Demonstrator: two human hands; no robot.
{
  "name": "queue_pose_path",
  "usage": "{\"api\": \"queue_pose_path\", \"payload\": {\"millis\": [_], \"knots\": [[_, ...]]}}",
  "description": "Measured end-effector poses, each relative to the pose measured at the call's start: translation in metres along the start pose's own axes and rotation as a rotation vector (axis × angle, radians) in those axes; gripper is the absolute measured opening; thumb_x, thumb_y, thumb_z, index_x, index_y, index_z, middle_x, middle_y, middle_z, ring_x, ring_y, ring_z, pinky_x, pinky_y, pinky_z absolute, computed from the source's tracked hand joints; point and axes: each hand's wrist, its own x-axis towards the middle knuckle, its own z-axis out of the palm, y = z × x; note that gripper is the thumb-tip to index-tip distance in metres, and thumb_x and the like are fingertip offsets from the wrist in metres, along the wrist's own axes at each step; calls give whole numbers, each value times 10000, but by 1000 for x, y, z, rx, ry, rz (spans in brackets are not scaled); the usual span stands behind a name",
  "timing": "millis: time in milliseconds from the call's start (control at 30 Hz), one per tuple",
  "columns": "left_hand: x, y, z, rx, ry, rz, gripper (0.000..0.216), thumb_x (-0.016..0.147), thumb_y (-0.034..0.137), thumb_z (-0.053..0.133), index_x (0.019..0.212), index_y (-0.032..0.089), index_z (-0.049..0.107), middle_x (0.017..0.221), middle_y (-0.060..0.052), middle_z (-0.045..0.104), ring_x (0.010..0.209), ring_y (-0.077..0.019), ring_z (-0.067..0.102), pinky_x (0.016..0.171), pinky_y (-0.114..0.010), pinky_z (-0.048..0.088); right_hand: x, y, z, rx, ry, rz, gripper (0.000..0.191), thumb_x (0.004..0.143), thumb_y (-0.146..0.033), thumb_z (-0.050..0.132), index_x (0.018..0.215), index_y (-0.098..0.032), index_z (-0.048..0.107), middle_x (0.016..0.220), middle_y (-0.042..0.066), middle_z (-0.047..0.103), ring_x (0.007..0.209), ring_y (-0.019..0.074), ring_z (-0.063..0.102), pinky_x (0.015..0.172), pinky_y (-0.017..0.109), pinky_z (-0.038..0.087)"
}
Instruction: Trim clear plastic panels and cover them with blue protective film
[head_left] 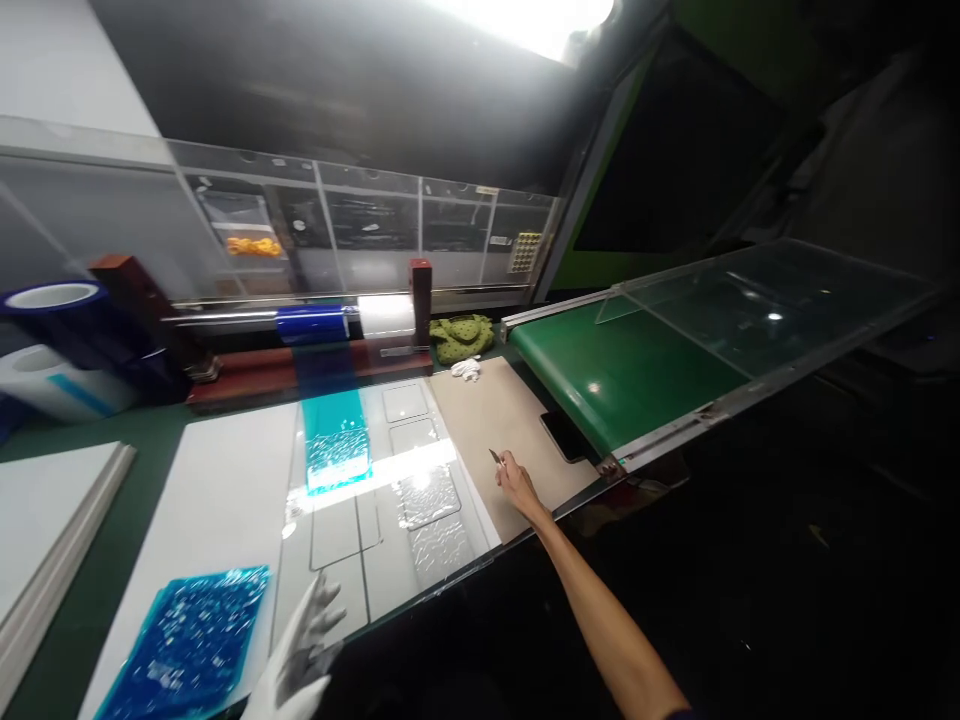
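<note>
My left hand (304, 645), in a white glove, rests with fingers spread on the near edge of the white work surface (225, 480), holding nothing. Just left of it lies a sheet of crinkled blue film (191, 640). My bare right hand (514, 480) reaches out over a brown cardboard sheet (495, 410) and pinches a small blade (495, 457) between its fingers. A strip of teal-blue film (336, 440) runs from a roll (311, 323) down onto clear plastic panels (409, 480) between my hands.
A green conveyor belt (622, 370) under a clear cover (757, 300) slopes off to the right. A black phone (564, 435) lies by its end. Tape rolls (56, 350) stand at the left, white boards (45, 510) lie stacked there, and green-yellow gloves (461, 335) lie at the back.
</note>
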Motion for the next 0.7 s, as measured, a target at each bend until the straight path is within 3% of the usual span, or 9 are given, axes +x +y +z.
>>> {"api": "queue_pose_path", "payload": {"millis": [67, 133, 200, 233, 300, 367, 433, 500, 700], "knots": [[-9, 17, 2, 332, -19, 173, 924, 610, 590, 653, 1396, 335, 239, 1426, -68, 368, 1289, -374, 358, 1064, -607, 287, -43, -25, 9, 113, -119, -113, 292, 945, -301, 276, 1097, -207, 506, 642, -44, 481, 611, 115, 479, 609, 216, 380], [-18, 34, 1, 632, -63, 328, 1015, 580, 536, 708, 1416, 302, 181, 1430, -96, 345, 1294, -365, 348, 1062, -595, 299, -93, -54, 14, 402, -344, -246, 330, 943, -398, 291, 971, -190, 546, 601, -52, 416, 544, 97, 414, 530, 203, 339], [-27, 46, -3, 842, -106, 468, 1084, 568, 521, 723, 1431, 258, 123, 1429, -133, 326, 1303, -369, 325, 1054, -580, 317, -140, -82, 14, 550, -565, -282, 349, 941, -429, 311, 911, -180, 554, 649, -36, 452, 525, 80, 400, 492, 200, 320], [-32, 50, -6, 910, -123, 528, 1101, 570, 530, 716, 1436, 239, 102, 1424, -148, 322, 1303, -372, 321, 1051, -571, 325, -159, -95, 13, 563, -614, -313, 359, 946, -423, 305, 897, -176, 561, 657, -32, 459, 533, 77, 398, 499, 202, 316], [-41, 55, -11, 990, -142, 601, 1109, 583, 556, 689, 1442, 220, 73, 1410, -165, 325, 1289, -375, 335, 1037, -554, 348, -188, -115, 12, 530, -640, -379, 349, 945, -418, 330, 849, -174, 560, 667, -31, 455, 571, 76, 395, 525, 206, 312], [-51, 58, -15, 1016, -164, 626, 1122, 574, 589, 677, 1442, 214, 74, 1394, -172, 333, 1268, -382, 358, 1025, -543, 365, -206, -126, 15, 479, -643, -409, 303, 839, -481, 537, 791, -183, 516, 659, -51, 422, 582, 73, 365, 509, 199, 294], [-61, 61, -18, 1013, -197, 624, 1109, 564, 607, 678, 1435, 226, 106, 1382, -165, 345, 1254, -385, 375, 1021, -532, 376, -216, -130, 21, 439, -652, -401, 491, 563, -505, 786, 745, -200, 447, 660, -72, 391, 565, 63, 322, 457, 187, 265], [-70, 64, -20, 982, -227, 627, 1091, 560, 617, 681, 1426, 243, 133, 1378, -155, 354, 1247, -382, 388, 1021, -521, 384, -222, -132, 29, 415, -637, -408, 668, 337, -474, 873, 716, -213, 388, 667, -82, 373, 559, 57, 292, 425, 182, 244], [-93, 66, -27, 922, -251, 637, 1093, 572, 609, 685, 1429, 263, 101, 1401, -135, 319, 1267, -356, 375, 1041, -490, 380, -240, -139, 42, 376, -598, -494, 734, 289, -537, 855, 667, -220, 312, 646, -87, 330, 562, 55, 256, 425, 193, 217]]}}
